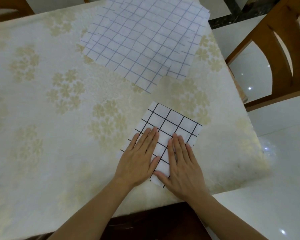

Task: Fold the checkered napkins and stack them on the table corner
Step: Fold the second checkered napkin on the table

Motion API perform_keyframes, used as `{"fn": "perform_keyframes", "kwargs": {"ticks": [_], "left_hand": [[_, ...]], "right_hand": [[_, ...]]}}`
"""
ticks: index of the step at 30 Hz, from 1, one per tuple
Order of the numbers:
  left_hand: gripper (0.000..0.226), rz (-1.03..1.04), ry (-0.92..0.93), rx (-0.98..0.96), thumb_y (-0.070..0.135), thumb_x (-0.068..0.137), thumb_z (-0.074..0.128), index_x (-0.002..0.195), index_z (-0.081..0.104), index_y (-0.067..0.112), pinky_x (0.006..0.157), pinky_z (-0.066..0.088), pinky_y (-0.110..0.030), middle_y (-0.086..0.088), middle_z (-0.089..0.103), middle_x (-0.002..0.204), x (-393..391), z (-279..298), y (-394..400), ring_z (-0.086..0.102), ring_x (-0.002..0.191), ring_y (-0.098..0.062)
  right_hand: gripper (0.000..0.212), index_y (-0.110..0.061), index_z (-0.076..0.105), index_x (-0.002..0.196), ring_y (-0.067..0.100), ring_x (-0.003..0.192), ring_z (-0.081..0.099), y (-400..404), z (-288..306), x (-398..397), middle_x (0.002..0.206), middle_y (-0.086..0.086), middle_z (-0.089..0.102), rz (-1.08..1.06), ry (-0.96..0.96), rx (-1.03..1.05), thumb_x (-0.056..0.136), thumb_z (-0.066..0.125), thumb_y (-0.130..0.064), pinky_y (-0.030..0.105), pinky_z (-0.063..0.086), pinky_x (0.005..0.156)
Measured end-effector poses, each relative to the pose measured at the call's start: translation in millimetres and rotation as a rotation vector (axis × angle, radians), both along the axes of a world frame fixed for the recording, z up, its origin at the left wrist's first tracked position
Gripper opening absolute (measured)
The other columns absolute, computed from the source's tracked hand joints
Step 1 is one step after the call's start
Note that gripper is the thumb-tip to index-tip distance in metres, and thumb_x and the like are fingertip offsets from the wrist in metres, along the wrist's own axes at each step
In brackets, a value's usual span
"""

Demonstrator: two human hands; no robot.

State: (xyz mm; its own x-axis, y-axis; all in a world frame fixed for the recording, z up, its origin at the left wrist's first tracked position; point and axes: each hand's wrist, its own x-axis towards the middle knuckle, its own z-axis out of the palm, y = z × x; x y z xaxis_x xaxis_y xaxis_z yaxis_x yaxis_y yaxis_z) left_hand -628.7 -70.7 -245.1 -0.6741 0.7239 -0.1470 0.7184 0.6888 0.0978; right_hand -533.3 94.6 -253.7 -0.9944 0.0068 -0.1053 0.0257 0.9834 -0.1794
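A folded white napkin with a black grid (170, 123) lies near the table's right front corner. My left hand (139, 160) presses flat on its left half with straight fingers. My right hand (182, 163) lies flat on its right half, thumb spread toward the left hand. Farther back, a pile of unfolded white napkins with a faint blue grid (142, 40) lies spread out, its far edge reaching the table's far right corner.
The table (42, 118) wears a cream cloth with pale gold flowers. A wooden chair (280, 54) stands past the right edge on a glossy white tile floor. Another chair back shows at the top left.
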Motion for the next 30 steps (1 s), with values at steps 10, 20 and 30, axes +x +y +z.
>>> {"fn": "perform_keyframes", "kwargs": {"ticks": [10,20,30], "left_hand": [[0.072,0.001,-0.01,-0.004,0.051,0.104,0.025,0.158,0.007,0.007,0.122,0.023,-0.047,-0.008,0.001,0.168,7.0,2.5,-3.2,-0.001,0.155,-0.021],[0.071,-0.256,0.033,-0.042,0.051,0.105,0.024,0.158,0.007,0.007,0.124,0.017,-0.044,-0.008,0.001,0.167,-76.2,15.8,48.8,-0.002,0.154,-0.02],[0.077,-0.272,-0.002,-0.019,0.055,0.104,0.026,0.158,0.005,0.005,0.124,0.016,-0.046,-0.01,-0.002,0.167,-89.7,5.8,59.0,-0.002,0.155,-0.021]], "right_hand": [[0.096,0.003,0.015,0.155,0.031,0.154,0.005,7.0,4.7,6.4,0.165,0.022,0.004,0.02,0.029,0.014,0.096,0.03,-0.072,0.05,0.026,0.12],[0.085,0.005,0.016,0.155,0.032,0.153,0.008,52.3,9.0,-48.0,0.164,0.024,0.009,-0.069,0.085,-0.007,0.103,0.027,-0.061,0.049,0.024,0.121],[0.091,0.003,0.006,0.156,0.029,0.154,-0.005,69.1,4.8,-66.1,0.165,0.021,-0.003,-0.046,-0.004,-0.023,0.101,0.02,-0.068,0.045,0.014,0.125]]}}
